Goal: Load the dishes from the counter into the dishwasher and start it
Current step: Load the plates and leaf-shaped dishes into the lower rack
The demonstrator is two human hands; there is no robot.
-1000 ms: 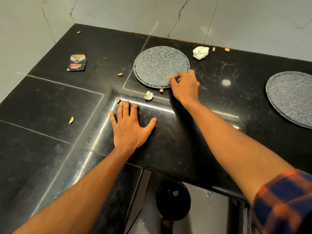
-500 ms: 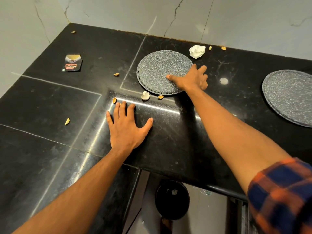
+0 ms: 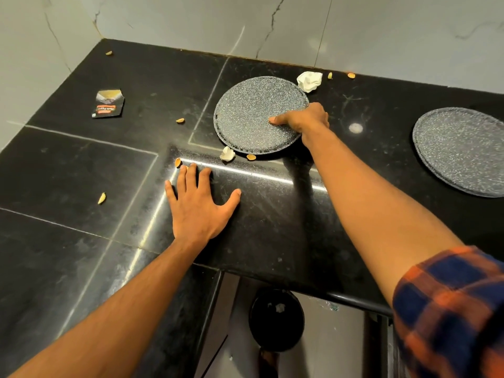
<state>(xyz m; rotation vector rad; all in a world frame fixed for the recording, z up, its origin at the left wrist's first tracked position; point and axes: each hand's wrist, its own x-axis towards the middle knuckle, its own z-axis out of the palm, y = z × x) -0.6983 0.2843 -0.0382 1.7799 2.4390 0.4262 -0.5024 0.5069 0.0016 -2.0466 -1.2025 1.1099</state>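
A round speckled grey plate (image 3: 251, 113) lies on the black counter (image 3: 81, 170) near the back wall. My right hand (image 3: 302, 120) grips its right rim, thumb pressed on top and fingers tucked under the edge. That side looks slightly raised. My left hand (image 3: 197, 203) rests flat on the counter in front of the plate, fingers spread, holding nothing. A second speckled grey plate (image 3: 461, 148), possibly a stack, sits at the far right of the counter.
Crumpled white tissues (image 3: 309, 81) (image 3: 227, 154), scattered nut shells (image 3: 180, 120) and a torn dark sachet (image 3: 108, 103) litter the counter. Below the front edge a black round bin (image 3: 276, 320) stands on the floor. The marble wall closes the back and left.
My right hand shifted from the plate's near edge to its right rim and closed on it, thumb on top. The left hand stayed flat.
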